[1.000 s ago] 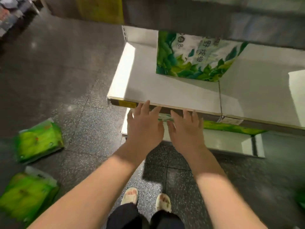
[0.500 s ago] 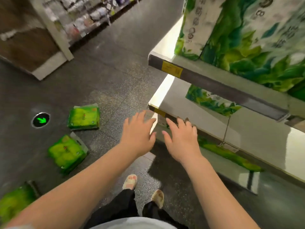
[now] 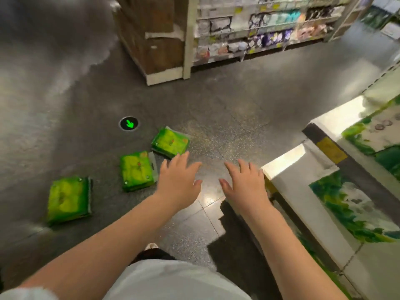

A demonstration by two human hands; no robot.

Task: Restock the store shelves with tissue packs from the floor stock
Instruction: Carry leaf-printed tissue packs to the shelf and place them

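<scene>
Three green tissue packs lie flat on the dark floor: a far one, a middle one and a near left one. My left hand hovers palm down with spread fingers, just right of the middle pack and below the far one, holding nothing. My right hand is stretched out the same way, empty, near the corner of the white shelf. Green and white tissue packs stand on the shelves at the right.
A round floor light with a green arrow sits beyond the packs. A wooden shelf end and an aisle rack with packaged goods stand across the aisle. My feet and dark trousers are below the arms.
My view has swung left from the shelves toward the floor stock. Both empty hands have drawn away from the shelf edge and now hang over the floor beside the green packs.
</scene>
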